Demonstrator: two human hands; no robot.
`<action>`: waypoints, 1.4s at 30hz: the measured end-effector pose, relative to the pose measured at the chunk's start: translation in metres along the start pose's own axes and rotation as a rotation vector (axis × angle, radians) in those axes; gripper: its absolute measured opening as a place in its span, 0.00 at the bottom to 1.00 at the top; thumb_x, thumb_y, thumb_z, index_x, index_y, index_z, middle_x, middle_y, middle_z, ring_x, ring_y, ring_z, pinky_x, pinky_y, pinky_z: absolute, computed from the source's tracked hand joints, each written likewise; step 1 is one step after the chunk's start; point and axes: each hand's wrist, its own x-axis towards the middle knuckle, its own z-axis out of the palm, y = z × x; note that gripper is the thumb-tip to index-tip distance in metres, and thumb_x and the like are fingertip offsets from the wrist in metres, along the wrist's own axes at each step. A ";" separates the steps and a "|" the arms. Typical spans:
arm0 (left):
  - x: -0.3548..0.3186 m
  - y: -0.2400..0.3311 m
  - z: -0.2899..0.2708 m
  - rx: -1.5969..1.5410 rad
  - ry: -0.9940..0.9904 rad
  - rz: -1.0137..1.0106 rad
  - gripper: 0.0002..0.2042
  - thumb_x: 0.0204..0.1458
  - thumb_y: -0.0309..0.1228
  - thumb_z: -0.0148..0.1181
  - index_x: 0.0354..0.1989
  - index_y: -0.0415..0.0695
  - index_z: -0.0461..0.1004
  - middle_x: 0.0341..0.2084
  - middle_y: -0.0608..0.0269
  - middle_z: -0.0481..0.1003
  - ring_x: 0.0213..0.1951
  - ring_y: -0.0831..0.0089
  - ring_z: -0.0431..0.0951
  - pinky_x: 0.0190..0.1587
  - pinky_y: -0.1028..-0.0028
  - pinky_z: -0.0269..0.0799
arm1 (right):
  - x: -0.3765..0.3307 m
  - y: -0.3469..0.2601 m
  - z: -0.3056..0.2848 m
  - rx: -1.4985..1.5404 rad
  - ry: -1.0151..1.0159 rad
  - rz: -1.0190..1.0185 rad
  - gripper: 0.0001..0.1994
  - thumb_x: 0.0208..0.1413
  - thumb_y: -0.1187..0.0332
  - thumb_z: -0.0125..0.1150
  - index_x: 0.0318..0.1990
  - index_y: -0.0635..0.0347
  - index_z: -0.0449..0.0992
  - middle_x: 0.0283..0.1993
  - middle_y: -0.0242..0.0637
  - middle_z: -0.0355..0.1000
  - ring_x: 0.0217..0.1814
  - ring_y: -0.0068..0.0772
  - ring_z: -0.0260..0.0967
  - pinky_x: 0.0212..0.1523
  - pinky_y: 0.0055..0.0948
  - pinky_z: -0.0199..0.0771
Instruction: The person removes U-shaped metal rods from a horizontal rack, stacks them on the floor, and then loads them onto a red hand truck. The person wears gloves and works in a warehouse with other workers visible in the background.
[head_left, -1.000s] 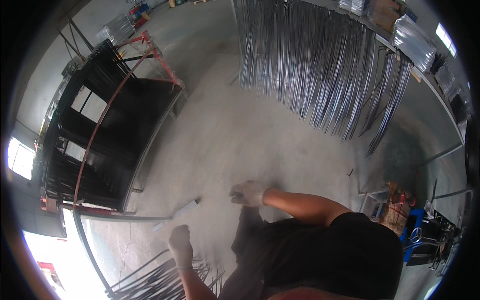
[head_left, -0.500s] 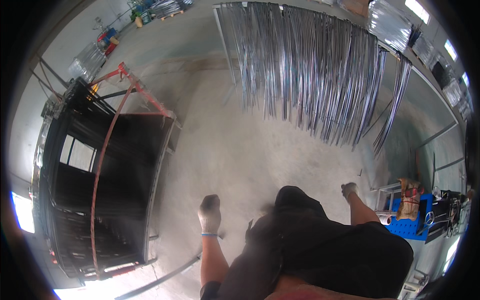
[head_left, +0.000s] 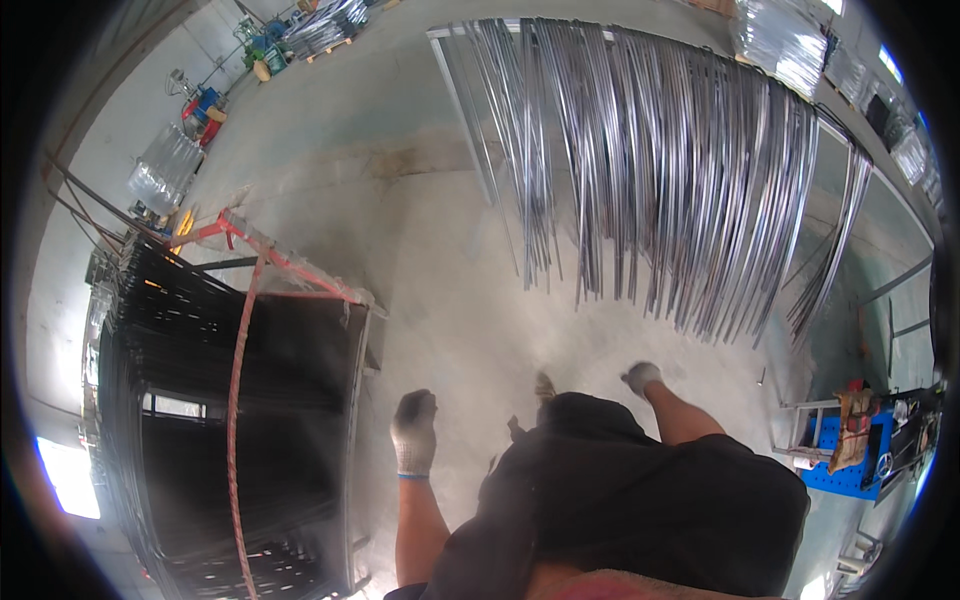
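Observation:
My left hand (head_left: 414,432), in a pale knit glove with dark fingers and a blue cuff edge, hangs over the floor beside a rack. Its fingers are curled in, and nothing shows in them. My right hand (head_left: 641,379), in a similar glove and slightly blurred, is held out over the floor, its fingers curled with nothing visible in them. It is nearest to many long, shiny grey strips (head_left: 690,190) that hang over a metal rail, but it does not touch them. Closest to my left hand is the red metal rack (head_left: 290,262) holding stacked black frames (head_left: 270,440).
At the right stands a blue perforated workbench (head_left: 850,480) with tools and a brown bundle (head_left: 853,430). A small thin piece (head_left: 761,376) lies on the grey floor. Wrapped bundles (head_left: 785,45) and a pallet of stacked material (head_left: 328,28) stand farther back.
The view has shifted, with the hanging strips and the rack lower in the picture and the strips nearer. My right hand has swung inward and forward; my left hand stays at my side.

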 end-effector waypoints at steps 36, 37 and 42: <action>0.837 0.254 0.236 -0.145 -0.734 0.086 0.35 0.72 0.46 0.70 0.77 0.33 0.68 0.68 0.53 0.76 0.65 0.64 0.80 0.70 0.62 0.77 | 0.279 -0.358 -0.672 0.869 1.377 0.161 0.44 0.55 0.54 0.89 0.76 0.59 0.74 0.74 0.50 0.78 0.77 0.52 0.76 0.78 0.48 0.76; 0.850 0.264 0.254 -0.152 -0.752 0.108 0.35 0.72 0.45 0.70 0.77 0.33 0.68 0.68 0.53 0.76 0.66 0.64 0.79 0.70 0.62 0.77 | 0.287 -0.361 -0.683 0.804 1.407 0.223 0.46 0.53 0.54 0.90 0.77 0.58 0.72 0.76 0.49 0.76 0.80 0.53 0.73 0.79 0.49 0.75; 0.876 0.286 0.339 -0.193 -0.934 0.067 0.34 0.77 0.45 0.64 0.81 0.36 0.64 0.72 0.52 0.75 0.70 0.59 0.77 0.73 0.58 0.74 | 0.338 -0.347 -0.719 0.707 1.579 0.354 0.53 0.46 0.47 0.91 0.77 0.59 0.69 0.73 0.52 0.71 0.77 0.60 0.66 0.81 0.56 0.64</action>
